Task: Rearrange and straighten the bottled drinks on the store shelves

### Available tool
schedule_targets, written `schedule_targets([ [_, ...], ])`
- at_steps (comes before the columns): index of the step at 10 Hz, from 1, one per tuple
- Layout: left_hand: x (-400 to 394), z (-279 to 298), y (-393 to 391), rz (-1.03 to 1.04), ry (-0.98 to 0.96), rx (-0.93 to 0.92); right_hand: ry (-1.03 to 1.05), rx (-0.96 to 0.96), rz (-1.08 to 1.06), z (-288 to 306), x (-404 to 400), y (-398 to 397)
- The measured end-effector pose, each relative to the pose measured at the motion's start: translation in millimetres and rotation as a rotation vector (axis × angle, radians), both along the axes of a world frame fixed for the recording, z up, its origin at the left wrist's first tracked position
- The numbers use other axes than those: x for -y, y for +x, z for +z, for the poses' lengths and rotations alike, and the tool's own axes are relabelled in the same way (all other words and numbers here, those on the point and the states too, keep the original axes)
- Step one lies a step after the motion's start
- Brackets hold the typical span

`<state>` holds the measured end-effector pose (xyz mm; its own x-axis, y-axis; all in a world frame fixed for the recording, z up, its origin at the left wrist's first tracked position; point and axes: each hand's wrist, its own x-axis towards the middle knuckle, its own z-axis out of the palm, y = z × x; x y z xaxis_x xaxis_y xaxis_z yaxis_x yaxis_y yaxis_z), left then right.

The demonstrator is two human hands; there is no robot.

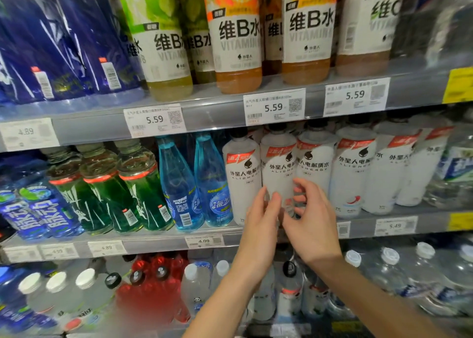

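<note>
At the centre of the frame, on the middle shelf [158, 238], stands a white electrolyte bottle [277, 163], second in a front row of about six. Both hands reach its lower part: the left hand [261, 217] lies with fairly straight fingers against its left side, and the right hand [311, 217] curls its fingers round its right side. Left of the row stand two blue bottles [176, 184] and three green bottles [112, 191].

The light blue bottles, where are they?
The light blue bottles stand on the middle shelf, left of centre, between the green bottles and the white bottles.
</note>
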<state>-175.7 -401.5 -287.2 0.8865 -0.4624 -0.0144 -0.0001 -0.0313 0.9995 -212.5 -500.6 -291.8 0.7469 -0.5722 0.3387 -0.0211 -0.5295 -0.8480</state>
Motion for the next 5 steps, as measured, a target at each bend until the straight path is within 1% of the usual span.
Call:
schedule_targets([
  [1,-16.6,2.6,-0.2,-0.008,0.164,0.202,-0.14,-0.097,0.007,0.5,6.6,-6.2],
  [3,-58.7,4.1,-6.1,0.052,0.613,0.584,-0.311,-0.265,0.065,7.7,2.5,-21.4],
  [4,-69.2,6.9,-13.8,0.085,0.835,0.717,-0.361,-0.331,0.075,9.1,2.6,-29.6],
  [5,-83.4,4.1,-17.1,0.141,0.984,0.817,-0.395,-0.377,0.094,14.9,2.9,-37.0],
])
